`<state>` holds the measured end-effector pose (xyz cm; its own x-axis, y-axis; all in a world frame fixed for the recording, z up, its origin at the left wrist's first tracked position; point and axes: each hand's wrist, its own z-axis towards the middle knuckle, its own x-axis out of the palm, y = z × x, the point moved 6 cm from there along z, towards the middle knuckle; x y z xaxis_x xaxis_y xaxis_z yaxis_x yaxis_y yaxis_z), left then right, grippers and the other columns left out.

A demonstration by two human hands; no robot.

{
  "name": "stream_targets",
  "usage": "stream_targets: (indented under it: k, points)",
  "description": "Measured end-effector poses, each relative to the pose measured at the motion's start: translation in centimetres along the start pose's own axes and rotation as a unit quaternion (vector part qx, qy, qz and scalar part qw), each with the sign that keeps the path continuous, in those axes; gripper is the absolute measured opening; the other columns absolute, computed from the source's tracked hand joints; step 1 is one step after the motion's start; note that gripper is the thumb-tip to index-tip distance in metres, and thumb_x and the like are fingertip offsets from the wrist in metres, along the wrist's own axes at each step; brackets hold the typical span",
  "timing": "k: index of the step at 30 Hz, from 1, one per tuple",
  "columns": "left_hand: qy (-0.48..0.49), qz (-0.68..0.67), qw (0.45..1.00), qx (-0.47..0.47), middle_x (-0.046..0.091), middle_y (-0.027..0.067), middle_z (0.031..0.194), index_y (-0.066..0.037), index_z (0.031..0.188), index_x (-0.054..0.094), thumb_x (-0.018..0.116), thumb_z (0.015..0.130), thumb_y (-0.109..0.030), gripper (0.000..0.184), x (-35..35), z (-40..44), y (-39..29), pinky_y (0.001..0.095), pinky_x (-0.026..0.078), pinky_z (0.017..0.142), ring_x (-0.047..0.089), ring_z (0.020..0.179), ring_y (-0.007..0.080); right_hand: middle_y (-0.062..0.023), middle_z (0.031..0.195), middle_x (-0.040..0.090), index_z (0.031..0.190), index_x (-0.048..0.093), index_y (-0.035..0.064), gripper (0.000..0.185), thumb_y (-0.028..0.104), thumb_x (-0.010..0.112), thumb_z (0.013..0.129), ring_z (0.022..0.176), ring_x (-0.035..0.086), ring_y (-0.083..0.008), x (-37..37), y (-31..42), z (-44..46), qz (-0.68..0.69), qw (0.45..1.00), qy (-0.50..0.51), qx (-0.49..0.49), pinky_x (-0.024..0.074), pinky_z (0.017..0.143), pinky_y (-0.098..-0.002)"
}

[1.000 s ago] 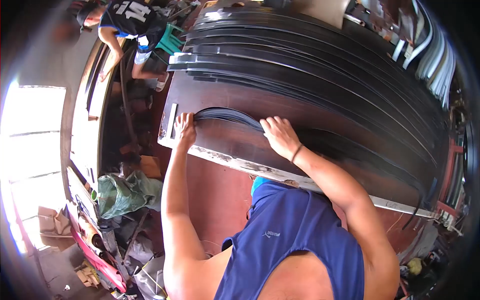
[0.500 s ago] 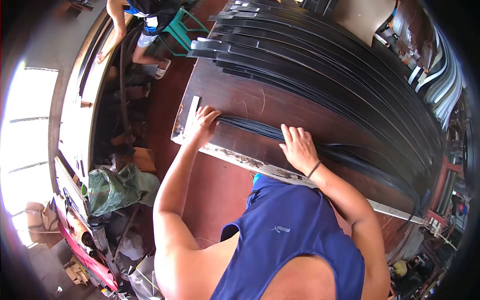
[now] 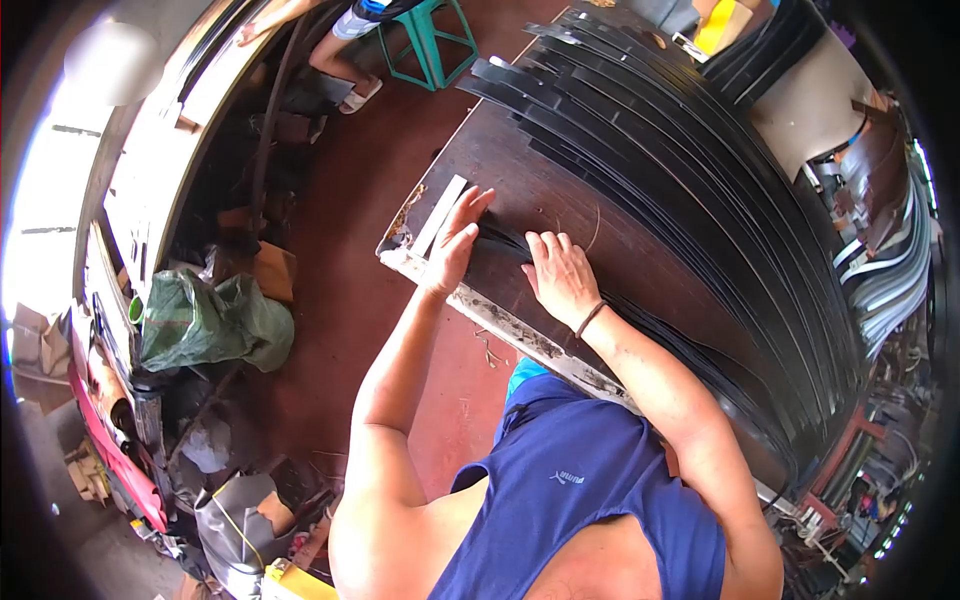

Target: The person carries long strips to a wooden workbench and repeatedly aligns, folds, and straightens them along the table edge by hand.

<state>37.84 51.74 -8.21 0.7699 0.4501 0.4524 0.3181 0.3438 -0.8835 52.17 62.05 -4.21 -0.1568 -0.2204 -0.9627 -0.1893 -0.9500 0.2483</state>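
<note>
A bundle of thin black strips [image 3: 505, 237] lies along the near side of a dark brown tabletop [image 3: 470, 150]. My left hand [image 3: 460, 240] is upright at the bundle's left end, fingers stretched out and palm facing the strip ends. Farther along, my right hand [image 3: 562, 282] grips the bundle from above, its fingers curled over the strips. The undersides of those fingers are hidden. Just left of my left hand, a flat white bar [image 3: 437, 217] is set near the table's corner.
Several rows of long black strips [image 3: 660, 150] cover the table's far side. A person's leg [image 3: 340, 60] and a green stool [image 3: 428, 45] are beyond its left edge. A green sack [image 3: 215, 320] sits among clutter at left. Pale strips [image 3: 875, 285] hang at right.
My right hand has slid along the bundle toward my left hand. My left hand has straightened its fingers and turned its palm to the strip ends. The view has shifted.
</note>
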Motion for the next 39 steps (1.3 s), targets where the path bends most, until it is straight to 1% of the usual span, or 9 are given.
stream_targets:
  k: [1,4,8,12,13,18,22,31,39]
  points:
    - [0.001,0.021,1.0,0.0,0.038,0.0194,0.158,-0.007,0.157,0.031,0.05,0.102,-0.039,0.066,0.1,-0.4,0.2,0.0421,0.012,0.125,0.03,0.15,0.0302,-0.0117,0.107,0.058,0.131,0.05,0.0027,0.052,0.026,0.069,0.089,0.101,0.058,-0.0288,-0.2,0.3,0.1,0.001,1.0,0.001,-0.003,0.0504,0.08,-0.0415]
    - [0.011,-0.057,0.997,0.042,0.039,0.0212,0.157,-0.007,0.157,0.029,0.045,0.103,-0.046,0.068,-0.3,0.1,0.1,0.0435,0.014,0.125,0.032,0.149,0.0306,-0.0116,0.107,0.058,0.127,0.051,0.0037,0.048,0.026,0.069,0.089,0.101,0.058,-0.0289,0.0,0.9,0.7,0.0,1.0,0.004,-0.006,0.0505,0.08,-0.0418]
    - [-0.033,-0.019,0.999,0.035,0.044,0.0238,0.153,-0.005,0.157,0.028,0.035,0.104,-0.058,0.075,-0.8,0.1,1.2,0.0441,0.017,0.124,0.037,0.146,0.0304,-0.0115,0.105,0.058,0.119,0.053,0.0056,0.04,0.026,0.069,0.089,0.101,0.058,-0.0292,0.3,1.1,1.8,0.01,1.0,-0.001,-0.003,0.0503,0.08,-0.0421]
    - [-0.041,-0.028,0.999,0.01,0.046,0.0236,0.151,-0.005,0.157,0.028,0.032,0.106,-0.056,0.072,-0.7,-0.4,0.9,0.0437,0.018,0.124,0.039,0.145,0.0299,-0.0119,0.101,0.06,0.112,0.054,0.0055,0.032,0.027,0.066,0.092,0.099,0.061,-0.0299,0.5,1.6,3.1,0.012,1.0,0.009,-0.001,0.0517,0.08,-0.0425]
    - [-0.058,-0.035,0.998,0.002,0.047,0.0232,0.151,-0.006,0.157,0.028,0.031,0.107,-0.056,0.071,-1.1,-0.5,0.9,0.0436,0.018,0.124,0.039,0.145,0.0298,-0.0136,0.105,0.06,0.12,0.055,0.0034,0.036,0.024,0.065,0.093,0.099,0.061,-0.0311,0.9,1.5,3.3,0.026,0.999,0.032,0.01,0.0515,0.081,-0.0441]
    - [-0.042,-0.017,0.998,-0.032,0.046,0.0205,0.152,-0.005,0.157,0.028,0.03,0.108,-0.054,0.069,0.3,-1.2,0.3,0.0434,0.02,0.123,0.04,0.145,0.0299,-0.0128,0.103,0.06,0.116,0.056,0.0038,0.032,0.025,0.065,0.093,0.099,0.06,-0.0306,0.9,2.0,3.9,0.022,0.999,0.027,0.003,0.0513,0.081,-0.0437]
    - [-0.078,-0.017,0.997,0.021,0.045,0.0199,0.154,-0.007,0.157,0.029,0.032,0.107,-0.055,0.069,-1.3,-0.8,0.7,0.0431,0.019,0.124,0.038,0.146,0.029,-0.0125,0.104,0.06,0.115,0.057,0.0038,0.032,0.026,0.065,0.093,0.099,0.06,-0.0299,1.0,2.1,4.0,0.021,1.0,0.015,-0.005,0.0511,0.081,-0.0433]
    - [-0.034,-0.013,0.999,-0.012,0.031,0.0177,0.163,-0.01,0.161,0.018,0.031,0.104,-0.062,0.078,0.4,-2.0,1.8,0.043,0.009,0.125,0.025,0.153,0.0276,-0.0097,0.102,0.057,0.144,0.048,0.0014,0.057,0.028,0.062,0.095,0.097,0.058,-0.0255,1.1,2.0,3.9,-0.032,0.999,0.006,-0.002,0.0499,0.08,-0.0396]
    - [-0.048,0.029,0.997,0.051,0.031,0.0193,0.162,-0.01,0.161,0.015,0.032,0.105,-0.06,0.078,1.2,-1.9,1.4,0.0444,0.011,0.126,0.027,0.152,0.0301,-0.008,0.102,0.056,0.147,0.046,0.0024,0.057,0.024,0.059,0.096,0.096,0.058,-0.024,2.0,2.7,2.9,-0.079,0.997,0.018,-0.012,0.0486,0.078,-0.0387]
